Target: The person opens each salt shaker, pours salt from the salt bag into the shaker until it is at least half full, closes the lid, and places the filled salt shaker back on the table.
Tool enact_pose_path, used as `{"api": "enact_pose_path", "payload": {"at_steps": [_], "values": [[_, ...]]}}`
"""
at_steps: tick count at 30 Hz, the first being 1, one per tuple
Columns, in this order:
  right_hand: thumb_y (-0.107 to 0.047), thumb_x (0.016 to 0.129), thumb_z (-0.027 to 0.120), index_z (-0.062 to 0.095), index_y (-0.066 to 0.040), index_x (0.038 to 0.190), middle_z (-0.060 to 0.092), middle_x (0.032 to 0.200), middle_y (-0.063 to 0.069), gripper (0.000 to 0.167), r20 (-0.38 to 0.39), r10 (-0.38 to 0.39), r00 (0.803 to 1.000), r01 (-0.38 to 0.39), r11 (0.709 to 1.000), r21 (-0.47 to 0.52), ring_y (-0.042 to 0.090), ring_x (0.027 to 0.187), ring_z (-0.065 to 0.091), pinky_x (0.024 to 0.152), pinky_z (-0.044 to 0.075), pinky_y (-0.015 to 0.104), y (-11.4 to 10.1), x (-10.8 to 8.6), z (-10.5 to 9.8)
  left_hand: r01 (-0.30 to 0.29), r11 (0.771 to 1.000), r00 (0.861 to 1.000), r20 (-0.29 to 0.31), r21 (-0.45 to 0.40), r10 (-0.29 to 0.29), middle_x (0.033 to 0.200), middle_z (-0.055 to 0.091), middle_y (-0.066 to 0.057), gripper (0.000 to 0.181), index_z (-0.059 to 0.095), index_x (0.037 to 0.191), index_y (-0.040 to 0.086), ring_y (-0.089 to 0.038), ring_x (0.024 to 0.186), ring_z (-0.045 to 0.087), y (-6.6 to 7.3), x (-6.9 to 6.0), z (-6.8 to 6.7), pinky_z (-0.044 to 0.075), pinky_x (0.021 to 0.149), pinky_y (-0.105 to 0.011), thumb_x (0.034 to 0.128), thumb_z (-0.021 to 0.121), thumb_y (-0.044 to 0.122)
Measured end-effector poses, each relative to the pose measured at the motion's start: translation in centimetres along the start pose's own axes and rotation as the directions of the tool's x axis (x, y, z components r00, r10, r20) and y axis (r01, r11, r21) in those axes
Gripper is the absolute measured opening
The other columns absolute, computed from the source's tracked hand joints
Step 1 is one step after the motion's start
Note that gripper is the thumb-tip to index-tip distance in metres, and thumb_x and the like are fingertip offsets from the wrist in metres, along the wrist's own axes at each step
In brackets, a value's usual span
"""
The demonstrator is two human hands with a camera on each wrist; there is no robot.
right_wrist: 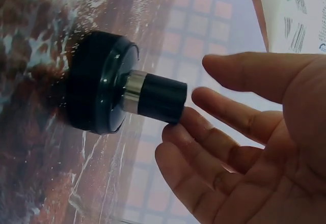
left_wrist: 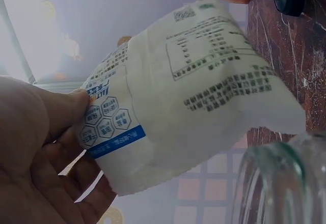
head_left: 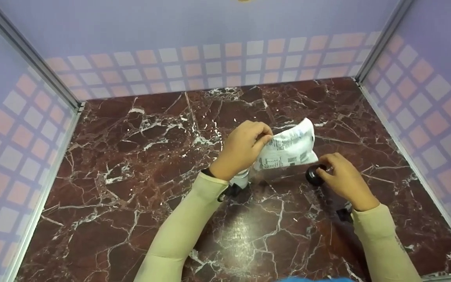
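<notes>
My left hand pinches one end of a white printed packet between thumb and fingers, holding it tilted above the table. In the left wrist view, the packet shows blue print and hexagon marks; its contents are hidden. Below that hand stands a clear glass vessel, mostly covered by the hand and wrist in the head view. My right hand is beside a black round knobbed piece on the table. The right wrist view shows the piece's silver collar and black knob, with loosely bent fingers close by and the thumb apart.
A dark red marble-patterned table lies between purple walls with pink and white squares. White specks dot its surface beyond the left hand. A metal frame edge runs along the right side.
</notes>
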State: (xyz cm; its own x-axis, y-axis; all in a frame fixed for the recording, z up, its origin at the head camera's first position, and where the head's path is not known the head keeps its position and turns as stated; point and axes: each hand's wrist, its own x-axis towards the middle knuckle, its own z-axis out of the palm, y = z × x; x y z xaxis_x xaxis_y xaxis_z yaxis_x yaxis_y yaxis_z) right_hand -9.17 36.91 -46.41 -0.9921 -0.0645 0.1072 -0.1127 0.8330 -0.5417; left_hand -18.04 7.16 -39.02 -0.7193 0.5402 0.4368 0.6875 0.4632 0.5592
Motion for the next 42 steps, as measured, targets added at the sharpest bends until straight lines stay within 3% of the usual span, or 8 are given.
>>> {"api": "enact_pose_path", "payload": {"at_steps": [9,19,25,31,42], "values": [[-0.012,0.097,0.071,0.067,0.004,0.117,0.065,0.109,0.022,0.026,-0.007,0.027,1.0,-0.027,0.997,-0.072,0.04,0.099,0.065,0.088,0.051,0.059,0.8,-0.1,0.2,0.056,0.993,0.996,0.057,0.1,-0.061,0.1,0.07,0.005,0.012,0.077,0.098,0.017,-0.015,0.094,0.058,-1.8,1.1,0.3,0.049,0.085,-0.028,0.0973,0.072,0.028],[-0.012,0.098,0.07,0.066,0.003,0.119,0.066,0.11,0.022,0.026,0.016,0.027,1.0,-0.026,0.998,-0.055,0.041,0.1,0.065,0.089,0.051,0.061,0.8,0.2,0.2,0.143,0.963,0.981,0.093,0.227,-0.168,0.099,0.072,0.002,0.012,0.08,0.097,0.018,-0.021,0.096,0.06,-4.7,0.8,-0.3,0.048,0.091,-0.036,0.0945,0.076,0.029],[-0.016,0.098,0.071,0.067,0.001,0.119,0.066,0.109,0.02,0.028,0.022,0.029,0.999,-0.028,0.998,-0.059,0.04,0.099,0.065,0.085,0.051,0.061,0.9,0.1,0.1,0.205,0.957,0.961,0.141,0.207,-0.236,0.099,0.072,0.002,0.012,0.079,0.096,0.018,-0.02,0.098,0.06,-6.1,0.6,-0.5,0.049,0.092,-0.035,0.0945,0.076,0.029],[-0.017,0.098,0.072,0.067,0.0,0.121,0.067,0.11,0.019,0.03,0.035,0.037,0.999,-0.035,0.997,-0.072,0.038,0.097,0.065,0.083,0.051,0.06,1.0,0.0,0.2,0.266,0.955,0.944,0.168,0.128,-0.285,0.103,0.069,0.001,0.011,0.076,0.099,0.017,-0.019,0.1,0.06,-7.2,0.4,0.0,0.05,0.09,-0.035,0.0975,0.069,0.027],[-0.016,0.098,0.071,0.067,-0.002,0.12,0.068,0.111,0.018,0.027,0.028,0.037,0.999,-0.034,0.997,-0.069,0.039,0.101,0.067,0.086,0.052,0.061,0.8,0.2,0.4,0.319,0.948,0.931,0.187,0.003,-0.314,0.109,0.063,-0.001,0.027,0.069,0.12,0.015,-0.019,0.095,0.06,-9.2,0.1,0.6,0.051,0.084,-0.034,0.0991,0.069,0.032]]}}
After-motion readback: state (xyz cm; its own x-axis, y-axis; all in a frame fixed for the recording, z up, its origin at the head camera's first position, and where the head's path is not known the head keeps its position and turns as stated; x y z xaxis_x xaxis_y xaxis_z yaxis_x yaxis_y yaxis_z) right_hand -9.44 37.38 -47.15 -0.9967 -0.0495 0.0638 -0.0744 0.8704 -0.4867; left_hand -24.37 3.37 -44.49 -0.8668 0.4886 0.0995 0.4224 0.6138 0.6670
